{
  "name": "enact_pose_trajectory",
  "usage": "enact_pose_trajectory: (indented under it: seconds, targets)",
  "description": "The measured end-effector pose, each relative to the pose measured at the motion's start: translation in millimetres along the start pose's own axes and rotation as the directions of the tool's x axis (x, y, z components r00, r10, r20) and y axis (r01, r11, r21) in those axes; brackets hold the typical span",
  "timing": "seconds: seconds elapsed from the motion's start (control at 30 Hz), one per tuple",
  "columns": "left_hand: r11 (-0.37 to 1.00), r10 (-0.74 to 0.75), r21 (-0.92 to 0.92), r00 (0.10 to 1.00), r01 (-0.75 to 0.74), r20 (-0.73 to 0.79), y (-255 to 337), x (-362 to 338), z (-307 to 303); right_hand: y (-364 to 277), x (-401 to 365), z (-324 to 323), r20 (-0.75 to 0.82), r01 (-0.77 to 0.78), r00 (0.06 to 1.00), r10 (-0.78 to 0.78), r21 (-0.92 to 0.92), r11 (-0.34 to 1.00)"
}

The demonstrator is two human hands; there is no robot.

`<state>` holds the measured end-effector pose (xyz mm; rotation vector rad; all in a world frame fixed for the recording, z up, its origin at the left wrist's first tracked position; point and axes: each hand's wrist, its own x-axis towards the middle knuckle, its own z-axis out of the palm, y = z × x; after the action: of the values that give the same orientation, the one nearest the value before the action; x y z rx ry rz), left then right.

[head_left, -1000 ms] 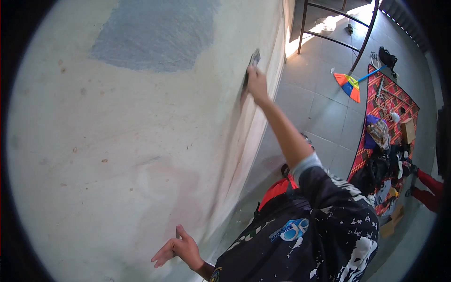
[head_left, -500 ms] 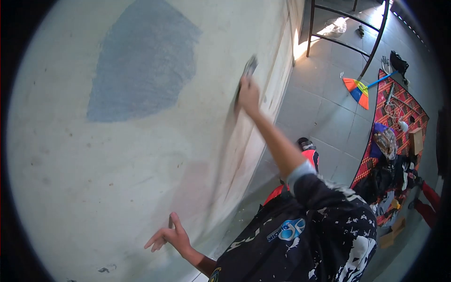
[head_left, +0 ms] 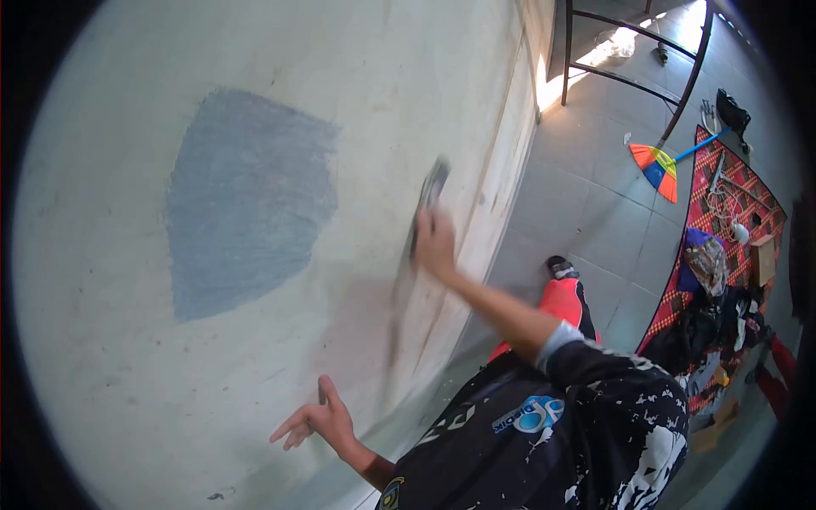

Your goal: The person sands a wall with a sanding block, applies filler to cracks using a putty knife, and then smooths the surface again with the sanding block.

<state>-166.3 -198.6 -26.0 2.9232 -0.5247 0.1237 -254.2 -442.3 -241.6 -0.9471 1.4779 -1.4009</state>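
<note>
My right hand (head_left: 435,242) is stretched out against a pale wall (head_left: 127,357) and is shut on a flat scraper-like tool (head_left: 430,192) that lies pressed against the surface. The tool is blurred. A grey-blue patch (head_left: 242,200) shows on the wall to the left of the tool. My left hand (head_left: 319,422) rests lower down on the wall with its fingers spread, holding nothing. My dark, paint-spattered sleeve and shirt fill the lower right.
A grey tiled floor (head_left: 595,195) runs along the foot of the wall. A metal frame (head_left: 633,51) stands at the top right. A colourful broom (head_left: 663,161) lies beside a red patterned mat (head_left: 722,255) covered with bags and clutter.
My right hand has slid the tool down the wall toward me. The view has tilted, so the grey-blue patch now sits lower. My left hand has stayed on the wall.
</note>
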Motion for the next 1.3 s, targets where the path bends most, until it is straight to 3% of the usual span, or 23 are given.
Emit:
enact_pose_trajectory:
  seconds: [0.03, 0.07, 0.13, 0.17, 0.23, 0.27, 0.33, 0.37, 0.4, 0.43, 0.5, 0.63, 0.67, 0.7, 0.8, 0.83, 0.9, 0.93, 1.03, 1.17, 1.2, 1.27, 1.3]
  targets:
    - [0.999, -0.031, 0.032, 0.996, 0.034, -0.085, -9.7, 2.2, 8.9, 3.9, -32.1, 4.2, -0.063, 0.136, 0.988, -0.138, -0.039, 0.99]
    - [0.994, -0.054, 0.081, 0.985, 0.068, -0.166, -15.2, 4.7, 10.4, 3.1, -19.7, -0.9, -0.061, 0.115, 0.991, -0.118, -0.043, 0.992]
    - [0.987, -0.028, 0.15, 0.985, 0.054, -0.168, -23.9, 9.4, 9.4, 0.3, 44.1, -21.2, 0.215, -0.168, 0.961, 0.173, -0.043, 0.985]
    - [0.977, -0.001, 0.207, 0.984, 0.038, -0.177, -24.6, 9.2, 12.6, 5.5, 89.6, -22.3, 0.135, -0.118, 0.985, 0.109, 0.056, 0.991]
    - [0.986, -0.057, 0.143, 0.985, 0.081, -0.162, -2.3, 0.5, 5.9, -5.8, 173.7, -40.0, 0.223, -0.293, 0.944, 0.242, 0.23, 0.928]
    - [0.99, -0.102, 0.082, 0.984, 0.115, -0.146, 4.3, -2.9, 1.2, -4.1, 170.6, -36.3, 0.229, -0.3, 0.941, 0.249, 0.225, 0.927]
    - [0.995, -0.077, 0.052, 0.987, 0.085, -0.143, -8.3, 0.5, 4.5, -11.9, 166.6, -17.2, 0.007, -0.127, 0.992, 0.127, 0.125, 0.984]
    - [0.999, -0.045, 0.023, 0.989, 0.049, -0.144, -11.6, 2.7, 5.5, -17.6, 125.9, -11.1, -0.015, -0.137, 0.99, 0.138, 0.047, 0.989]
    - [0.999, -0.044, 0.019, 0.988, 0.048, -0.148, -3.6, 0.2, 5.2, -11.4, 74.4, -1.1, -0.048, -0.05, 0.998, 0.051, 0.016, 0.999]
    - [0.993, -0.084, 0.074, 0.987, 0.095, -0.136, 8.1, -5.5, 1.6, -5.2, 16.6, -2.4, 0.097, -0.004, 0.995, 0.003, 0.015, 1.0]
    - [0.98, -0.115, 0.146, 0.985, 0.133, -0.126, 9.1, -1.9, -2.7, -28.8, -29.3, -16.1, 0.206, -0.089, 0.976, 0.068, 0.095, 0.991]
    - [0.997, -0.064, 0.041, 0.988, 0.07, -0.138, -5.7, -0.3, 4.6, -8.9, 80.3, -13.5, 0.098, -0.054, 0.994, 0.054, -0.009, 0.999]
    - [0.998, -0.053, 0.015, 0.99, 0.056, -0.131, -4.4, -1.5, 4.8, -17.6, 126.2, -24.7, 0.129, -0.127, 0.985, 0.114, 0.097, 0.987]
    - [0.998, -0.063, 0.015, 0.99, 0.065, -0.127, -0.8, -3.0, 2.9, -10.2, 167.8, -23.4, 0.06, -0.065, 0.997, 0.053, 0.205, 0.977]
    - [0.993, -0.096, 0.057, 0.984, 0.106, -0.151, 8.0, -4.7, 3.0, -24.6, 173.4, -16.4, -0.044, -0.078, 0.995, 0.085, 0.136, 0.988]
    - [0.995, -0.089, 0.034, 0.987, 0.095, -0.132, 4.9, -3.8, 2.4, -39.6, 138.3, -18.8, 0.025, -0.167, 0.986, 0.166, 0.123, 0.978]
    - [0.997, -0.081, 0.008, 0.99, 0.083, -0.113, 5.2, -3.5, 1.3, -34.7, 42.9, -13.2, 0.08, -0.08, 0.994, 0.075, 0.062, 0.995]
    - [0.996, -0.089, -0.003, 0.992, 0.089, -0.092, 7.6, -4.0, -0.7, -23.9, -0.3, -9.7, 0.109, 0.046, 0.993, -0.05, 0.042, 0.998]
    - [0.996, -0.094, -0.008, 0.991, 0.094, -0.096, 7.6, -5.1, 0.0, -29.3, 30.8, -14.5, 0.065, 0.011, 0.998, -0.012, 0.02, 1.0]
    - [0.997, -0.067, 0.014, 0.977, 0.072, -0.201, -2.3, -2.0, 10.4, -30.1, 192.2, -37.6, 0.143, -0.232, 0.969, 0.202, 0.241, 0.942]
    - [0.997, -0.065, 0.014, 0.977, 0.069, -0.201, -1.6, -4.0, 7.6, -27.6, 185.4, -35.1, 0.141, -0.232, 0.969, 0.203, 0.242, 0.942]
    - [0.994, -0.096, -0.068, 0.99, 0.089, -0.101, 6.8, -5.9, 2.1, -26.4, 153.8, -18.5, 0.021, -0.062, 0.998, 0.06, 0.09, 0.994]
    - [0.993, -0.096, -0.074, 0.99, 0.088, -0.102, 6.6, -5.8, 2.0, -27.7, 107.6, -14.0, 0.057, -0.07, 0.996, 0.069, 0.002, 0.998]
